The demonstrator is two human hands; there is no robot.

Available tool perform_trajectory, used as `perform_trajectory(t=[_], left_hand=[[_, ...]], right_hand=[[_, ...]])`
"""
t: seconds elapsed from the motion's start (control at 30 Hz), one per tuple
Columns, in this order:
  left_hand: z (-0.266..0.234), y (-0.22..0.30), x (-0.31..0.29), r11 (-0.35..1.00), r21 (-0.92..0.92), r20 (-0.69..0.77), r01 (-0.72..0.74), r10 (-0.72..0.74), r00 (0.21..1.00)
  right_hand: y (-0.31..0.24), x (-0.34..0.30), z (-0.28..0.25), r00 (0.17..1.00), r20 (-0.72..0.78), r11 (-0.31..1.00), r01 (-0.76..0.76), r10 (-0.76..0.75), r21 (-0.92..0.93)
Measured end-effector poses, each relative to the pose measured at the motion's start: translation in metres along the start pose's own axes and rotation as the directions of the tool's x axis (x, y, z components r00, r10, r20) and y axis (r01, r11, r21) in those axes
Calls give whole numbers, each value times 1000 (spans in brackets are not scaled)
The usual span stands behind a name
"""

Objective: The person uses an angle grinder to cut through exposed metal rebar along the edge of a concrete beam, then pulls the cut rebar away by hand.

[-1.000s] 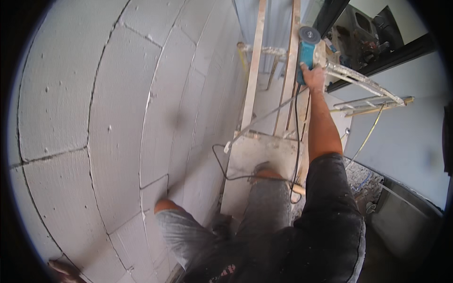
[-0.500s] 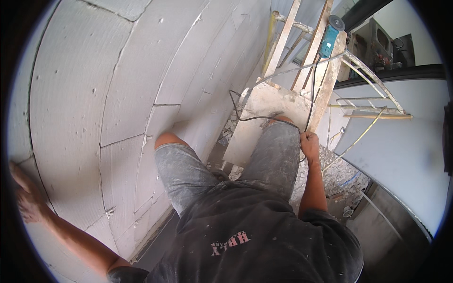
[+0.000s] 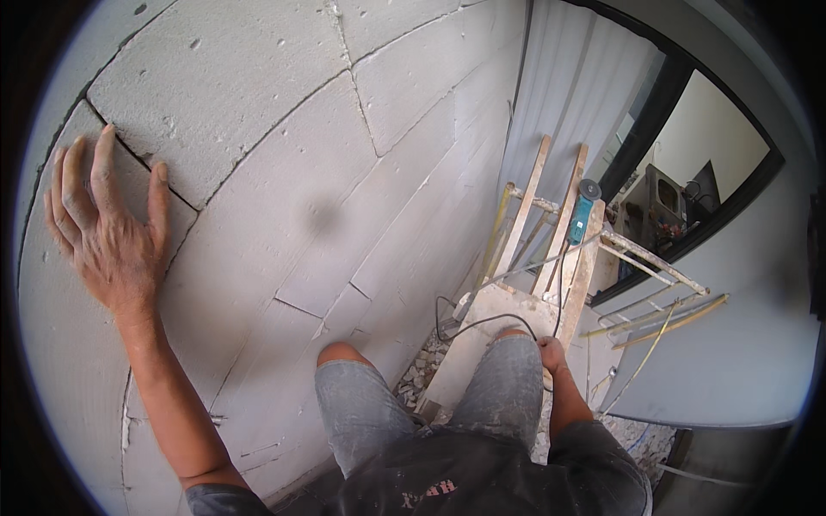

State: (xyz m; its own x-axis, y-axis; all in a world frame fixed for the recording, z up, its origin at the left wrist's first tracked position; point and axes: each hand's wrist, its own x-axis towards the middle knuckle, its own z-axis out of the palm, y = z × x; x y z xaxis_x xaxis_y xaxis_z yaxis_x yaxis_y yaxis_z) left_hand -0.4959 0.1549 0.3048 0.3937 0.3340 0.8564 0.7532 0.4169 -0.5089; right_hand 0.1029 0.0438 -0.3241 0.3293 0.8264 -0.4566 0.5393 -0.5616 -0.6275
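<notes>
Fingers (image 3: 104, 181) spread, left hand (image 3: 116, 254) rests on block wall (image 3: 284, 224); right hand (image 3: 553, 354) near cable (image 3: 560, 292), grip unclear. Bracing seems the step; lifting the grinder (image 3: 581, 220) would need forward reach.

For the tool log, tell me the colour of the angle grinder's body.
The grinder body is teal, clearest in the head view.

Red lettering (image 3: 440, 488) on blk T-shirt (image 3: 508, 486)

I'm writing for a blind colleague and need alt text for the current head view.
Bare left hand, spread wide, at a pale grey block wall; bare right hand beside the grey-clad right leg, near a thin black cable. Ahead, a teal angle grinder lies on wooden planks.
</notes>
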Motion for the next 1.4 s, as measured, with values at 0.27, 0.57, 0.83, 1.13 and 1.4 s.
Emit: perform_trajectory(t=[0.27,0.57,0.83,1.13,1.4], left_hand=[[-8,7,2,999,-21,5,36,-36,999],[-22,8,2,995,-93,28,23,-20,999],[-20,8,4,989,-140,7,52,-51,999],[-25,8,4,981,-183,30,69,-65,997],[-23,5,2,954,-279,15,109,-109,994]], right_hand=[[0,-17,17,969,53,776,226,-242,-588],[5,-16,32,988,72,718,150,-138,-680],[16,-7,0,420,301,398,907,-856,-135],[-198,-106,-112,969,-233,868,181,-77,463],[-411,-154,-212,830,-295,719,558,-474,414]])
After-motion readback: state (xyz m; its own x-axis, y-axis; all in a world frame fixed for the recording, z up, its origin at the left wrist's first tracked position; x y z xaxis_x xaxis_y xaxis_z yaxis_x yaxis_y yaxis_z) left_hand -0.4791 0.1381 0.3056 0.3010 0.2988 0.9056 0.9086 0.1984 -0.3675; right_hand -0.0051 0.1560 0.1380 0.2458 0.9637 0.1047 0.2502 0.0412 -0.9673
